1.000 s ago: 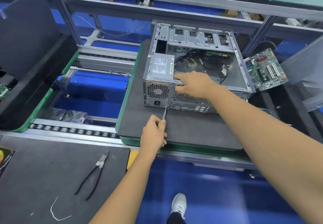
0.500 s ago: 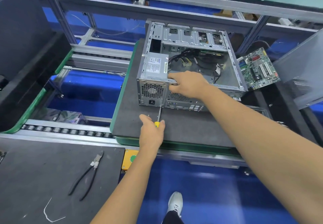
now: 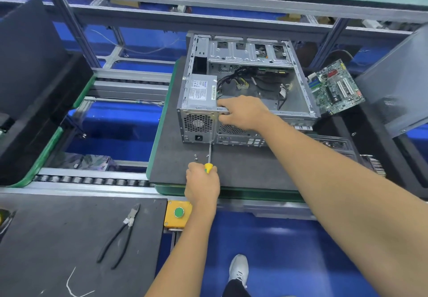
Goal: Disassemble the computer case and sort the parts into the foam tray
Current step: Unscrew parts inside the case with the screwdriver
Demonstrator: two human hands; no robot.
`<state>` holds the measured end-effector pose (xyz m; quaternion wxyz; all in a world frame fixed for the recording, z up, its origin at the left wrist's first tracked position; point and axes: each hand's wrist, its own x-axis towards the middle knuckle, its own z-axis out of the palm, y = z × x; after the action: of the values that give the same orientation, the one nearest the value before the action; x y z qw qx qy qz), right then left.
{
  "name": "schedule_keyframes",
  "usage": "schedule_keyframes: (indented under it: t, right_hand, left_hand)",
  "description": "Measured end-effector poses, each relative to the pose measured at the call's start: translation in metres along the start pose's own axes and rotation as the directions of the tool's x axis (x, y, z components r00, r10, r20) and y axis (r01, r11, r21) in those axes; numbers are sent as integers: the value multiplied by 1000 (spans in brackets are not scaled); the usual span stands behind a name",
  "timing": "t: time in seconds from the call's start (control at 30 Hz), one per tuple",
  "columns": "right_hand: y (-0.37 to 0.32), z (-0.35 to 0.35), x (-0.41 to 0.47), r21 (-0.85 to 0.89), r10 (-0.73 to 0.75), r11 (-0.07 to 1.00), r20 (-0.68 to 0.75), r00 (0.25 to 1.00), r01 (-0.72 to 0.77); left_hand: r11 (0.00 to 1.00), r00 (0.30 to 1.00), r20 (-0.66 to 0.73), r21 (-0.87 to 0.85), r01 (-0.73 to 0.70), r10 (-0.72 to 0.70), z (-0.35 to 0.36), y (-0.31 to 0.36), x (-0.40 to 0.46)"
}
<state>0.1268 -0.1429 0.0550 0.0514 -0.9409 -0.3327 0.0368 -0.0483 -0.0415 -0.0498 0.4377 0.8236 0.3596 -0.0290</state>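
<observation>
Pliers (image 3: 120, 234) lie on the near surface (image 3: 46, 238), and just past them the left hand (image 3: 202, 185) grips a yellow-handled screwdriver (image 3: 209, 157), tip up against the rear of the computer case (image 3: 243, 92). Right hand (image 3: 243, 113) clutches the case's upper rear edge beside the power supply (image 3: 200, 92); two loose screws (image 3: 196, 157) sit on the grey mat (image 3: 243, 164), and a green circuit board (image 3: 334, 87) leans just right of the case.

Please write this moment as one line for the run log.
left hand: grips screwdriver at case rear | right hand: holds computer case edge | loose screws
</observation>
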Motion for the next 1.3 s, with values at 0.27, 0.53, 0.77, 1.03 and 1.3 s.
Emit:
schedule_keyframes:
  t: [0.27,0.53,0.77,1.03,1.3]
  right_hand:
    - [1,2,1,6,3,1000,-23,1000,-3]
    - [0,1,1,-13,39,999,-23,999,-40]
    - [-1,2,1,-22,45,999,-31,999,-46]
    - [-2,1,1,-20,44,999,-25,999,-45]
    - [-3,-1,1,-10,47,999,2,999,-47]
  left_hand:
    - [993,1000,-19,-116,9,-11,6,1,-2]
    - [951,998,-65,-310,-20,0,7,-9,5]
    - [884,997,-29,-464,54,-76,11,-13,6]
    - [757,974,80,-617,215,-211,7,-8,15]
    - [406,891,332,-801,439,-309,7,12,3]
